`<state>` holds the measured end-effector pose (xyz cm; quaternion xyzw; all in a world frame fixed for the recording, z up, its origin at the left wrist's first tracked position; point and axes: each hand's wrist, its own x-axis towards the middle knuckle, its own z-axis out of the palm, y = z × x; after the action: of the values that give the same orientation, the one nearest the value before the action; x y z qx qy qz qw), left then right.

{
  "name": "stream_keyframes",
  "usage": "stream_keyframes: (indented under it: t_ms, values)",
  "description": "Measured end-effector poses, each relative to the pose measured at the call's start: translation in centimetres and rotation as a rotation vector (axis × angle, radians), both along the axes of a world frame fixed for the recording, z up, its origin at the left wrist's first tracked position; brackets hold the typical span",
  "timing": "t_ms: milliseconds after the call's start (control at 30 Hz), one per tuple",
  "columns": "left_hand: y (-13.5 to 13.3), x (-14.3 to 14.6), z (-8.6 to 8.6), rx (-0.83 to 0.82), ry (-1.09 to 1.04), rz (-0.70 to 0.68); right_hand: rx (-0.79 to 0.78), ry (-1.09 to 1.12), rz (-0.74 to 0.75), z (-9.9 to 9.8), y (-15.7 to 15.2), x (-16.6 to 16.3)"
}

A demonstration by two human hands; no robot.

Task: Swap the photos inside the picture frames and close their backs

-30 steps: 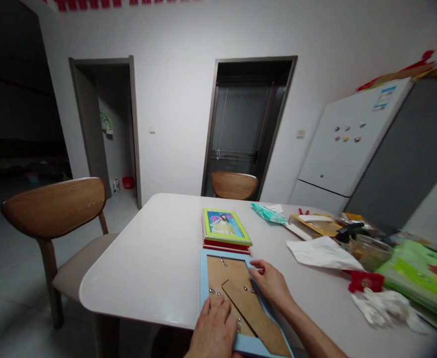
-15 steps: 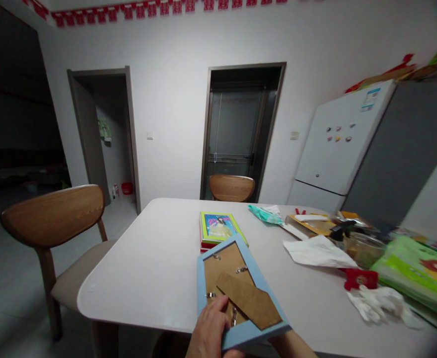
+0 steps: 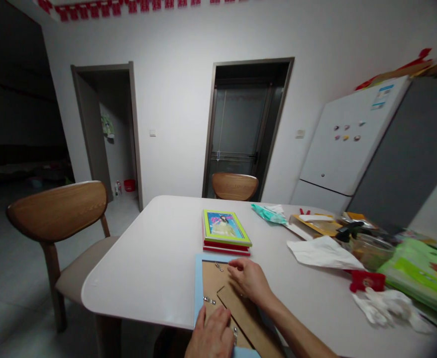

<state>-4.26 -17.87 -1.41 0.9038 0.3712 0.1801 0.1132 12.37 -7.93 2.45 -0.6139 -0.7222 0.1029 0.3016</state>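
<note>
A light blue picture frame (image 3: pixel 199 283) lies face down at the near edge of the white table (image 3: pixel 155 263), its brown backing board and stand showing. My left hand (image 3: pixel 211 335) rests flat on the lower part of the backing, fingers stretched out. My right hand (image 3: pixel 249 281) lies on the backing's upper right with fingers curled down at a small metal clip; whether it pinches anything I cannot make out. Just beyond the frame sits a stack of frames (image 3: pixel 224 229), green on top over red.
Wooden chairs stand at the left (image 3: pixel 59 211) and far end (image 3: pixel 234 185). On the right of the table lie white paper (image 3: pixel 321 252), a teal bag (image 3: pixel 269 214), a red item (image 3: pixel 366 281), a white glove (image 3: pixel 384 303) and green packs (image 3: pixel 423 273). A fridge (image 3: pixel 349 144) stands behind.
The blue frame was tilted up off the table half a second ago and now lies flat again. My right hand has come back on top of the backing board.
</note>
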Motion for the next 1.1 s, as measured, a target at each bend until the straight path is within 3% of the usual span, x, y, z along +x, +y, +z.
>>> stream_keyframes:
  t_ms: [267,600,900,1100]
  values:
    - [-0.3,0.9,3.1,-0.234,0.062,0.065,-0.048,-0.128,-0.104,-2.0,2.3,-2.9]
    - [-0.6,1.0,2.4,-0.263,-0.022,0.115,-0.104,-0.129,-0.19,-2.2,4.3,-3.2]
    - [0.1,0.1,1.3,-0.092,-0.028,0.028,-0.047,0.133,-0.069,-0.9,3.1,-0.7]
    - [-0.6,-1.0,1.4,-0.127,-0.24,0.014,-0.042,0.399,-0.223,-0.6,0.0,3.7]
